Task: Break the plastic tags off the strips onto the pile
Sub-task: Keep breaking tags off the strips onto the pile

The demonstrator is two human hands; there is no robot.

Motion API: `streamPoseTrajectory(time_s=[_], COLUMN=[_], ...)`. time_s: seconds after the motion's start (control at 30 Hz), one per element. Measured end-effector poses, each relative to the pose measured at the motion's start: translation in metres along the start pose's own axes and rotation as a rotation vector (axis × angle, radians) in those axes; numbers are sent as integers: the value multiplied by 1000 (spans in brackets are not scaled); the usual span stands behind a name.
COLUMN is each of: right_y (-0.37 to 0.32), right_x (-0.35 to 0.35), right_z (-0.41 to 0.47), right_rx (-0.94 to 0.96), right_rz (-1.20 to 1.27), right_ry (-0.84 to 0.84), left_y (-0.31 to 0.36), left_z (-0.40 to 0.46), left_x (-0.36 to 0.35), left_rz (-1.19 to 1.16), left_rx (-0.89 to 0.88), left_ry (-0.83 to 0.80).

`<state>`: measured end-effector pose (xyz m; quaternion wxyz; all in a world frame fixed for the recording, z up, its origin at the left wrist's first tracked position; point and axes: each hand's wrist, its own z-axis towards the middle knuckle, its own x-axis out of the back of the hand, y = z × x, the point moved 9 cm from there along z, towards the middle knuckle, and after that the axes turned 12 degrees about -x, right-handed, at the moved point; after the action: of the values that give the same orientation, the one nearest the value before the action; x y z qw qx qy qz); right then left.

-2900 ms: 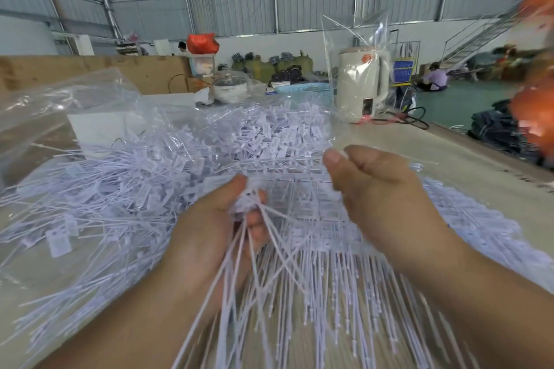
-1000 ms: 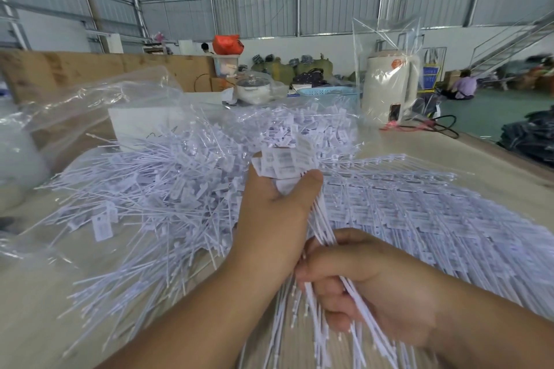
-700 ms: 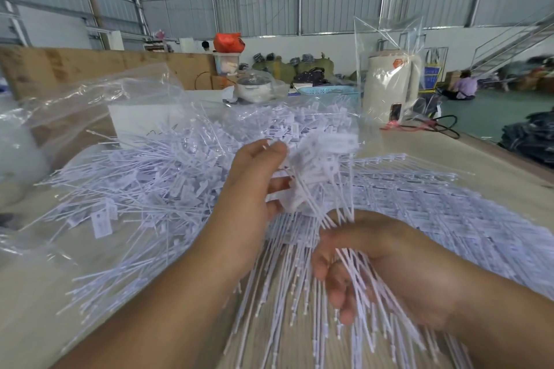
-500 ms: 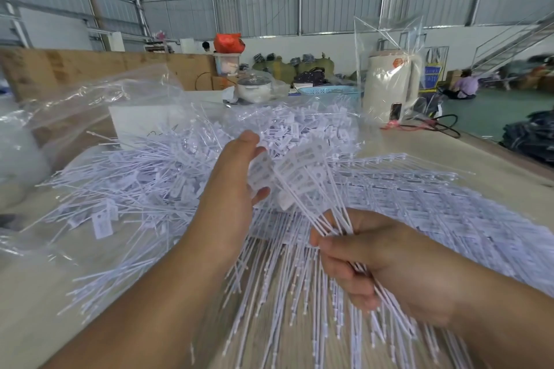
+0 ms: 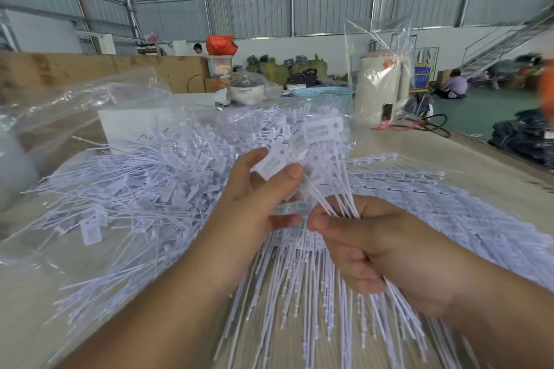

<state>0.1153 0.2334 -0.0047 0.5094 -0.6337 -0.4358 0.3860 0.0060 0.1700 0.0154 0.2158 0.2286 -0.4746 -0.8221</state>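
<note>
White plastic is nearly everything in view. The right hand is curled tight round a bundle of strips, its grip closed on the stems at mid-length. The bundle's long axis runs from near and low, where the thin tails fan out past the wrist, up and away to the flat printed tags at the top, which point toward the far end of the tabletop. The left hand sits just beside the right, thumb and fingers pinching one tag at the bundle's head, directly above the right hand's thumb.

Loose tags make up the pile, spread wide to the left and behind the hands, partly lying on a clear plastic bag. More whole strips lie in a flat sheet to the right, reaching close to the tabletop's right edge. Bare wood shows at the near left and far right. Beyond the pile stand a white box, a lidded pot and a cream kettle inside a clear bag.
</note>
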Motion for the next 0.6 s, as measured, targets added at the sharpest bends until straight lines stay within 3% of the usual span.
streamPoseTrajectory(time_s=[0.1,0.2,0.37,0.47,0.6], right_y=[-5,-2,11,14,8], right_x=[-1,-9,-22,-24,-2], right_z=[0,2,8,7,7], right_rx=[57,64,43,-38,-24], right_rz=[5,-108,-180,-81,-150], right_ry=[-21,-2,-82,-132,61], left_y=[-10,-18,-24,-11,7], left_z=[-10,-24,-18,-1,17], left_x=[-27,-52,-38,-4,56], left_rz=[-112,-77,-25,-57,164], left_rx=[107,162,228,172,92], left_ry=[-173,-323,-123,95,233])
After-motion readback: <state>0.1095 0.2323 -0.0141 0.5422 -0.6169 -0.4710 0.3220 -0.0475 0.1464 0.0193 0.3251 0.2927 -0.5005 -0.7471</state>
